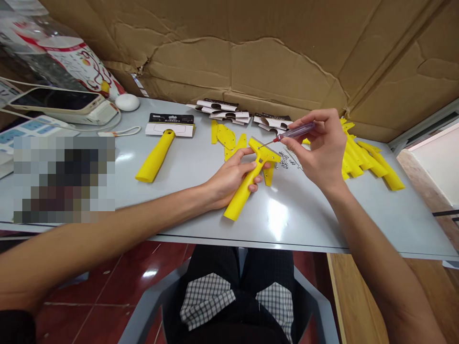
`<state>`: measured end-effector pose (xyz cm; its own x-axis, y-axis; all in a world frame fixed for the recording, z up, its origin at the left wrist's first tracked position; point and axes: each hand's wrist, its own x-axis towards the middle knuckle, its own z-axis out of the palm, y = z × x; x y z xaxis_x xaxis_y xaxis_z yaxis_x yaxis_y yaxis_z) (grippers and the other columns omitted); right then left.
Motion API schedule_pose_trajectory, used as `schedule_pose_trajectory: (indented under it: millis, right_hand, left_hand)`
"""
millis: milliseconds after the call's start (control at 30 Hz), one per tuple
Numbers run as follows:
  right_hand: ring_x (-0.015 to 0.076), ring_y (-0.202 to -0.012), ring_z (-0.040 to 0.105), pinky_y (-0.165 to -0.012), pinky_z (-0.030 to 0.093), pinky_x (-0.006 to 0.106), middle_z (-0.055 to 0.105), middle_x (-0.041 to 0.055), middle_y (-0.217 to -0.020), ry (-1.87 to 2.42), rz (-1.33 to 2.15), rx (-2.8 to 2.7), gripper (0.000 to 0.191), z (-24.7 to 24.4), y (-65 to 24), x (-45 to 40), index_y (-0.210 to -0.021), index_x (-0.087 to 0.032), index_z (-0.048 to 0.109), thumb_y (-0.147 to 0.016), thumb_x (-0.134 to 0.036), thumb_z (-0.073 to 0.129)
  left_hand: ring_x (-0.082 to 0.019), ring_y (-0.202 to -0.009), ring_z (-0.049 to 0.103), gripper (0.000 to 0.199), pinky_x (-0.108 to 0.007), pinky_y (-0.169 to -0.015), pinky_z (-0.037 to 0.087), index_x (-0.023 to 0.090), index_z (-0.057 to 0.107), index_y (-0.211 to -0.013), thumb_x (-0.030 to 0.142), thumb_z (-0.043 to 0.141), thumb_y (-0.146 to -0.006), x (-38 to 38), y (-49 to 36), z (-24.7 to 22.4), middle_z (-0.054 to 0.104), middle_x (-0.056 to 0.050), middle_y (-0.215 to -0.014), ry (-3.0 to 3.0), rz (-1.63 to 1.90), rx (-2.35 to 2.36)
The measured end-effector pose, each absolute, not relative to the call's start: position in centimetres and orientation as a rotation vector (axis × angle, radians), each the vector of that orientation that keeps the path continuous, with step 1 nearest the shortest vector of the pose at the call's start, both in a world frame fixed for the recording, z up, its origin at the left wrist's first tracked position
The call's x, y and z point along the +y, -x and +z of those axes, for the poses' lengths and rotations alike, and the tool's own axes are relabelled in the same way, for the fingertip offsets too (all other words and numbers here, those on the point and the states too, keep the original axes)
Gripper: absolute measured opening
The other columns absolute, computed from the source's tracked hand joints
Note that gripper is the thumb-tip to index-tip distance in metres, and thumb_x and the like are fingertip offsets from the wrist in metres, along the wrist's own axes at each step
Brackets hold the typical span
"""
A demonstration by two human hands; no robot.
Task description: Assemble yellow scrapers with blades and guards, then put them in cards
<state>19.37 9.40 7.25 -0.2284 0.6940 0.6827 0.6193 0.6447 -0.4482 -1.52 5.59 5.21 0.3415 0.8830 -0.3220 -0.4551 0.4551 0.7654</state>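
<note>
So we've got our left grip (232, 179) closed around the handle of a yellow scraper (245, 190), just below its T-shaped head, holding it tilted over the middle of the desk (308, 222). Our right grip (324, 150) is clamped on a screwdriver (297, 131) with a see-through purplish handle, fingers pinched near the red collar. The tip's right at the scraper head, but we honestly can't tell if it's seated in a screw. Loose screws (284, 160) sit in a little heap just beyond the head's right end, and flat yellow plates (225, 137) lie behind our left grip. Off to the left there's another yellow scraper with a black-and-white card (170, 129) over its head, and a bunch of yellow handles (375, 165) is piled to our right.
</note>
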Motion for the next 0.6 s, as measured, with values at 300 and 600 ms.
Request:
schedule_pose_trajectory:
  millis: [300, 600]
  right_hand:
    - [0.0327, -0.119, 0.075, -0.089, 0.067, 0.049, 0.062, 0.0131, -0.148, 1.12, 0.018, -1.978, 0.06, 5.9, -18.1, 9.0, -0.163, -0.039, 0.046, -0.106, -0.048, 0.063]
    - [0.0337, -0.122, 0.074, -0.094, 0.067, 0.054, 0.069, 0.0126, -0.131, 0.977, -0.004, -1.773, 0.047, 5.5, -18.6, 7.8, -0.157, -0.037, 0.048, -0.111, -0.044, 0.052]
  left_hand:
    - [-0.011, -0.057, 0.057, 0.033, -0.02, -0.05, 0.041, 0.026, 0.046, -0.128, 0.005, 0.05, -0.103, 5.7, 1.4, 5.4, 0.071, -0.006, -0.096, -0.563, 0.952, 0.796]
    - [-0.01, -0.057, 0.057, 0.036, -0.019, -0.049, 0.039, 0.025, 0.048, -0.13, 0.003, 0.049, -0.101, 5.9, 1.5, 5.2, 0.073, -0.008, -0.097, -0.59, 0.913, 0.752]
